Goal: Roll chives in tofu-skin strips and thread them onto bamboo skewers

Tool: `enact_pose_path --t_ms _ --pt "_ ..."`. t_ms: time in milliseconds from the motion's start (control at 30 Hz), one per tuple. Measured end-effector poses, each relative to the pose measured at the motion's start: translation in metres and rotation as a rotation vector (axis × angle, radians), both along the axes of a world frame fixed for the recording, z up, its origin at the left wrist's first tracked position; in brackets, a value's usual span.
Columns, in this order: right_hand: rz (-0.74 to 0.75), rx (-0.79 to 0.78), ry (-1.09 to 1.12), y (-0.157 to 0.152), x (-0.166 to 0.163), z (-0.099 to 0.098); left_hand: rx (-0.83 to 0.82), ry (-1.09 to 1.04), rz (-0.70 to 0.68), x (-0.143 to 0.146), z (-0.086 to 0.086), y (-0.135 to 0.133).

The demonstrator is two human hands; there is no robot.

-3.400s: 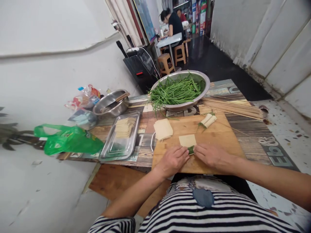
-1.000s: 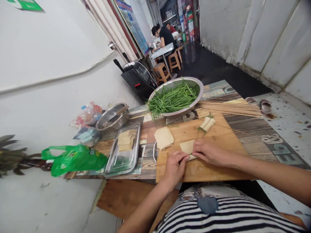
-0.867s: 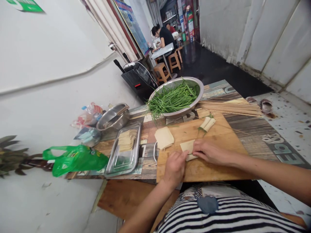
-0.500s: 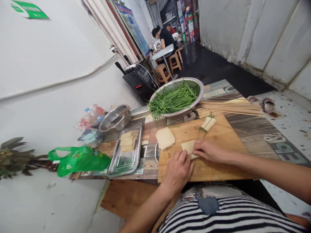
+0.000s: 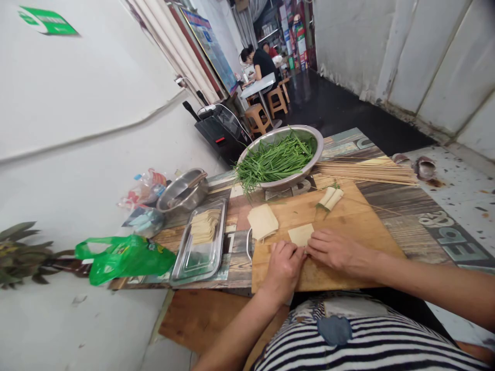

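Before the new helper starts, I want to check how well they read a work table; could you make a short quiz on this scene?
1. True or false: the greens are heaped in the large bowl.
2. How many rolls lie on the board beyond the right hand?
3. What does the tray hold: (a) greens, (b) sticks, (c) sheets?

Key: 1. True; 2. Two; 3. c

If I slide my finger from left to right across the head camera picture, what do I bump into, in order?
Leafy plant → green plastic bag → metal tray → stack of pale squares → single pale sheet → two pale rolls → pair of shoes.
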State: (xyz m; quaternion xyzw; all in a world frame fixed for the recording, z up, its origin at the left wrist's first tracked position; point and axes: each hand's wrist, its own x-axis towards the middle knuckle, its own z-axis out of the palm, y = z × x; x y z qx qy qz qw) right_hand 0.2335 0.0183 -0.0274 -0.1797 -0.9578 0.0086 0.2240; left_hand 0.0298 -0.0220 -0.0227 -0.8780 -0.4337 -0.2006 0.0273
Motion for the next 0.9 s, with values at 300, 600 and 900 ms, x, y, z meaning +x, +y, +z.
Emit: enact_pose_path --t_ms 300,600,900 --pt "-0.043 -0.119 -0.111 0.006 -0.011 0.005 0.141 0.03 -0.043 -0.003 0.0 -0.001" --pt "-0.074 -0.279 -0.122 0.01 -0.013 0.013 0.097 0.078 -0.001 -0.002 0.002 -0.004" --pt "-0.137 -0.286 -0.079 0.007 -0.012 0.012 -0.158 0.058 0.021 0.0 0.016 0.011"
